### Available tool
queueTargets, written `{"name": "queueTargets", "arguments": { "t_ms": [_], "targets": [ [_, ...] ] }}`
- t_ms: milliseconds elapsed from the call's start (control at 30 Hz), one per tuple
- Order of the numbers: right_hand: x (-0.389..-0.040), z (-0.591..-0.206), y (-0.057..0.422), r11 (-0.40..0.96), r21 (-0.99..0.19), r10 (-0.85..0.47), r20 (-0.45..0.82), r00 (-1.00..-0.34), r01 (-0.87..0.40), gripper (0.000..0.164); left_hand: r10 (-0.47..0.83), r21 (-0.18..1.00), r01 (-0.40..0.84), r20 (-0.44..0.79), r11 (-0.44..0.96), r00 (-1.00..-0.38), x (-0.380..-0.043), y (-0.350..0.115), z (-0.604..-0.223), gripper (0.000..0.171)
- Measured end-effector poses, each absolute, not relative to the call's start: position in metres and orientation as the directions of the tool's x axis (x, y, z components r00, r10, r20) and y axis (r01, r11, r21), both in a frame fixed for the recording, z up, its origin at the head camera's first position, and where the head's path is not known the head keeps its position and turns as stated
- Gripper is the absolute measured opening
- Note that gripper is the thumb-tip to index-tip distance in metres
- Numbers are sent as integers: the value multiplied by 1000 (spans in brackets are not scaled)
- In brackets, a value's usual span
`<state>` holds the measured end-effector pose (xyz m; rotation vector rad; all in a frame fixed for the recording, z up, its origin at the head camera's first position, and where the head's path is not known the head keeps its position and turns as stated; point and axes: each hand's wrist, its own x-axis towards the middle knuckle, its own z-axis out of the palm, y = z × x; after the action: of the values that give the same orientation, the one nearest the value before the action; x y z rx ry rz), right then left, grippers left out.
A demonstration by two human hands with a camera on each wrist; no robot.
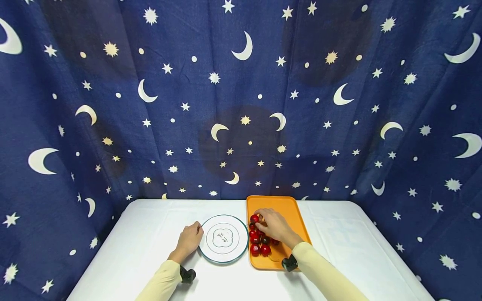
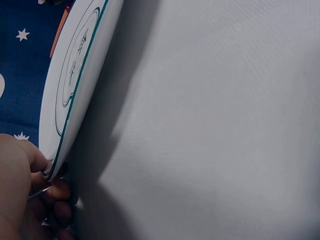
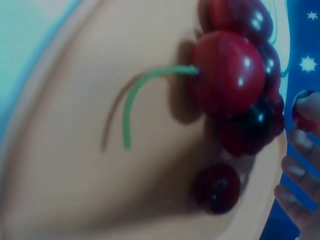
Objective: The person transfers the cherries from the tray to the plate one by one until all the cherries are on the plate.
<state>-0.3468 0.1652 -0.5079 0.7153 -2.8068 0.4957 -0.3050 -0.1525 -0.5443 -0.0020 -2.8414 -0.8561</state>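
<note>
My left hand point(image 1: 191, 238) grips the left rim of a round white plate point(image 1: 211, 251) with a dark green edge. In the left wrist view the thumb lies on the top of the plate point(image 2: 55, 100) and the other fingers are curled beneath it; the plate appears tilted there. Over an orange tray point(image 1: 278, 202), my right hand point(image 1: 276, 225) pinches a red cherry point(image 3: 302, 120) between thumb and finger. Several shiny cherries point(image 1: 265, 250) lie grouped along the tray's left side, partly covered by that hand in the head view. One has a curved green stem point(image 3: 131, 107).
The plate stands just left of the tray on a white-covered table point(image 1: 339, 234). A dark blue curtain point(image 1: 244, 104) with moons and stars hangs behind and at both sides. A dark cherry point(image 3: 217, 189) lies slightly apart from the group.
</note>
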Motion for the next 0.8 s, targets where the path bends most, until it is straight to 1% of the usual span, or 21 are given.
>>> {"name": "queueTargets", "arguments": {
  "t_ms": [200,433,600,800],
  "targets": [
    [-345,-510,154,807,-267,-469,251,-847,-526,36,-51,551,38,145,834,-988,-304,-153,-545,16],
    [-346,-510,141,784,-260,-502,268,-822,-564,34,-59,552,31,144,833,-988,-305,-154,-541,18],
    [-345,-512,138,793,-237,-506,256,-823,-561,32,-57,552,26,132,833,-990,-305,-152,-544,18],
    [-344,-514,136,792,-233,-511,251,-822,-564,33,-61,549,32,149,835,-987,-304,-151,-545,18]
  ]
}}
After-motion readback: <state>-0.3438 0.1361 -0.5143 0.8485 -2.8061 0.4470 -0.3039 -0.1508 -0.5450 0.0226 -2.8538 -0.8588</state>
